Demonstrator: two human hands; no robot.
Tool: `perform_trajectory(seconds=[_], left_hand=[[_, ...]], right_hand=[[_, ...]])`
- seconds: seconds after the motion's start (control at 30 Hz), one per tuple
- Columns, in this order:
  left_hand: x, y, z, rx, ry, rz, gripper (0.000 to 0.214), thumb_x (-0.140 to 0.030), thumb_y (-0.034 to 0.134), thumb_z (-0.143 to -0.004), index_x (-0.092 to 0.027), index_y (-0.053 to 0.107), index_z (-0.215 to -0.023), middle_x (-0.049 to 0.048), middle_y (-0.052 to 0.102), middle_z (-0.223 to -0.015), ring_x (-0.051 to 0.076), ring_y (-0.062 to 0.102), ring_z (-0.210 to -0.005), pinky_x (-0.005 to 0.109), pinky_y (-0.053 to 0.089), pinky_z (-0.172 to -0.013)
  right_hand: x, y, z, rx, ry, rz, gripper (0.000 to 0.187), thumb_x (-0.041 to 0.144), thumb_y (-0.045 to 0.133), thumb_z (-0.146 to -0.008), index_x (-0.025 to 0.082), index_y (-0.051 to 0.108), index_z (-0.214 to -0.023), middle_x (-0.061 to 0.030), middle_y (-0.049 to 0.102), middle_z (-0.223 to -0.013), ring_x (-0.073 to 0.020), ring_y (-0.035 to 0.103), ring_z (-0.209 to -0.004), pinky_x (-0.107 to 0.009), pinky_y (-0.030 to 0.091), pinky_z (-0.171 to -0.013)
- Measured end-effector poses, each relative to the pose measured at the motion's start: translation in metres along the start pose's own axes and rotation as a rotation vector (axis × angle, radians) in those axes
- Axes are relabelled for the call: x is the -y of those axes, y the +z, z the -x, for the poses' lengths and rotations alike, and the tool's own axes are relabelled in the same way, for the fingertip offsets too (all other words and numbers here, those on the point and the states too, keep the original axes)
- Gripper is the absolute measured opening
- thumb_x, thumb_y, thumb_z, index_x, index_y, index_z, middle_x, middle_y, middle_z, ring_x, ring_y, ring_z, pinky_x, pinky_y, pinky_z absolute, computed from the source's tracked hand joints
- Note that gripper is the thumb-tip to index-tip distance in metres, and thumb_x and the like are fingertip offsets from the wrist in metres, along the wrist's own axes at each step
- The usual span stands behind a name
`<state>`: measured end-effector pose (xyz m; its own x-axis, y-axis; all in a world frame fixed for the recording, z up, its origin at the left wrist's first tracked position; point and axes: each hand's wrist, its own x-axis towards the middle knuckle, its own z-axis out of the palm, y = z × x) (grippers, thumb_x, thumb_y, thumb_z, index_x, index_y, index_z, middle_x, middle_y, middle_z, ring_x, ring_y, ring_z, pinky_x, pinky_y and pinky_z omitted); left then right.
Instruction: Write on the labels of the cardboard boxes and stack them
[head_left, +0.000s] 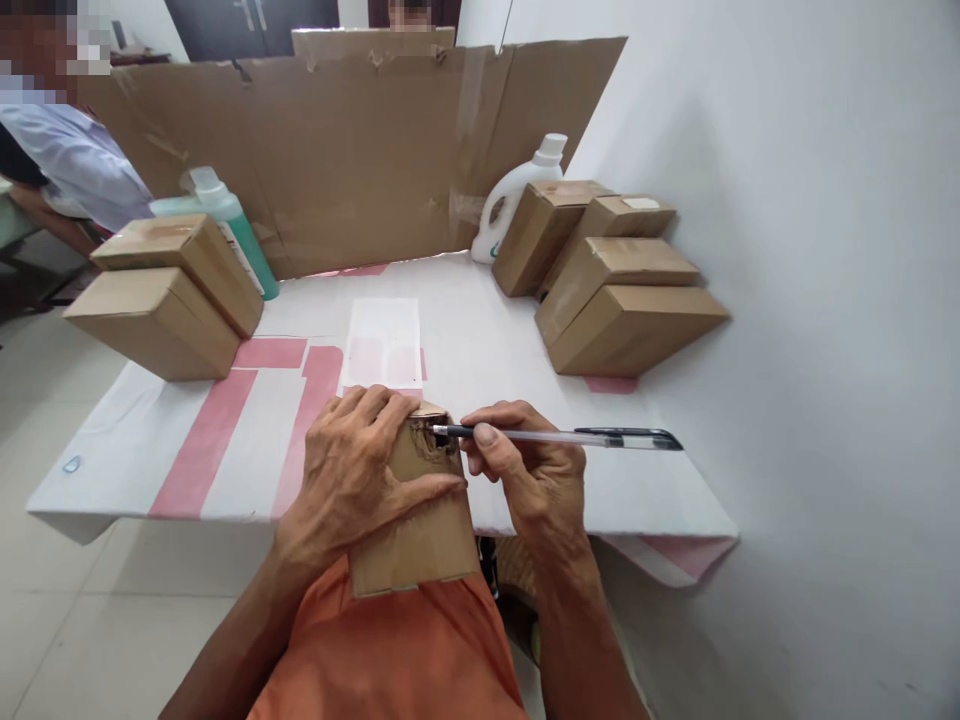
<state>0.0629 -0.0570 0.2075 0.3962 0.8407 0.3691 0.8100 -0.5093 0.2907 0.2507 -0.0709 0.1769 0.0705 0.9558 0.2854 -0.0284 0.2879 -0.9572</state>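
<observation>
Pen (555,437) in right hand (534,470), at hole (442,441); box (416,545) in left hand (351,468)

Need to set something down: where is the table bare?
Bare cloth lies between the white sheet and right boxes, and in front of the left boxes. Crowded: beside the white jug and green bottle, and around the left hand, carton and right hand.

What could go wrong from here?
The pen in the right hand might slip at the ragged hole and mark or poke the nearby left hand. The torn cardboard could rip further. The box seems to overhang the table edge, so it might fall if released.
</observation>
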Motion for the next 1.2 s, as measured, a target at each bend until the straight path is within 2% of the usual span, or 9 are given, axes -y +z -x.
perform_trajectory(seconds=[0.27,0.4,0.53,0.6,0.67,0.73,0.8,1.03,1.2], left_hand=[[0.001,0.000,0.003,-0.012,-0.004,0.002,0.059,-0.069,0.073,-0.081,-0.025,0.064,-0.119,0.0071,0.072,-0.115,0.030,0.064,-0.105,0.043,0.047,-0.091],[0.002,0.000,0.004,-0.026,0.008,-0.007,0.064,-0.073,0.073,-0.079,-0.023,0.063,-0.118,0.0069,0.072,-0.112,0.029,0.065,-0.102,0.043,0.048,-0.088],[0.002,0.000,0.005,-0.033,0.005,-0.015,0.059,-0.070,0.073,-0.081,-0.024,0.062,-0.117,0.0067,0.071,-0.112,0.029,0.065,-0.102,0.043,0.048,-0.090],[0.001,-0.001,0.005,-0.046,0.004,-0.020,0.059,-0.069,0.075,-0.080,-0.024,0.062,-0.116,0.0064,0.071,-0.112,0.029,0.065,-0.101,0.043,0.048,-0.089],[0.001,0.000,0.005,-0.054,0.007,-0.025,0.058,-0.067,0.077,-0.079,-0.024,0.063,-0.115,0.0060,0.071,-0.110,0.028,0.065,-0.098,0.042,0.048,-0.086],[0.001,0.000,0.004,-0.061,0.012,-0.028,0.057,-0.066,0.077,-0.079,-0.024,0.063,-0.114,0.0058,0.071,-0.108,0.028,0.065,-0.097,0.041,0.048,-0.084],[0.001,0.001,0.003,-0.068,0.016,-0.030,0.056,-0.067,0.077,-0.080,-0.023,0.064,-0.113,0.0058,0.071,-0.106,0.028,0.065,-0.095,0.041,0.048,-0.083],[0.003,0.000,0.001,-0.066,0.011,-0.019,0.056,-0.067,0.077,-0.079,-0.024,0.065,-0.113,0.0046,0.071,-0.105,0.027,0.066,-0.094,0.039,0.049,-0.082],[0.003,0.000,0.000,-0.042,0.000,-0.026,0.057,-0.068,0.076,-0.079,-0.024,0.066,-0.114,0.0056,0.071,-0.107,0.028,0.066,-0.096,0.041,0.049,-0.086]], right_hand=[[0.002,-0.007,0.003,0.079,-0.021,0.095,0.020,0.034,0.064,-0.097,0.022,0.071,-0.083,0.0017,0.062,-0.068,-0.0111,0.053,-0.053,-0.025,0.040,-0.048],[0.001,-0.018,-0.003,-0.020,-0.011,0.074,0.023,0.037,0.064,-0.096,0.021,0.067,-0.079,0.0030,0.058,-0.062,-0.0105,0.050,-0.050,-0.024,0.038,-0.046],[-0.026,-0.032,-0.023,-0.146,0.082,0.007,0.026,0.046,0.062,-0.096,0.021,0.061,-0.090,-0.0047,0.072,-0.096,-0.0139,0.064,-0.067,-0.022,0.044,-0.049],[-0.052,-0.037,-0.032,-0.050,0.268,0.186,0.025,0.045,0.059,-0.097,0.020,0.057,-0.094,-0.0079,0.074,-0.095,-0.0176,0.069,-0.070,-0.023,0.046,-0.049],[-0.079,-0.038,-0.036,0.115,0.469,0.592,0.017,0.035,0.057,-0.098,0.018,0.055,-0.099,-0.0083,0.074,-0.084,-0.0199,0.071,-0.068,-0.026,0.048,-0.055],[-0.103,-0.034,-0.035,0.234,0.558,0.978,0.016,0.027,0.057,-0.099,0.014,0.057,-0.109,-0.0156,0.076,-0.096,-0.0255,0.075,-0.087,-0.030,0.051,-0.070],[-0.117,-0.026,-0.031,0.274,0.579,1.154,0.024,0.024,0.056,-0.100,0.010,0.056,-0.120,-0.0236,0.075,-0.112,-0.0317,0.073,-0.107,-0.034,0.050,-0.081],[-0.107,-0.018,-0.021,0.262,0.575,1.230,0.032,0.033,0.049,-0.107,0.009,0.057,-0.128,-0.0238,0.073,-0.117,-0.0338,0.071,-0.113,-0.038,0.050,-0.087],[-0.095,-0.051,0.000,-0.018,0.554,1.458,0.047,0.046,0.062,-0.099,0.007,0.059,-0.126,-0.0262,0.062,-0.131,-0.0385,0.059,-0.128,-0.042,0.051,-0.093]])
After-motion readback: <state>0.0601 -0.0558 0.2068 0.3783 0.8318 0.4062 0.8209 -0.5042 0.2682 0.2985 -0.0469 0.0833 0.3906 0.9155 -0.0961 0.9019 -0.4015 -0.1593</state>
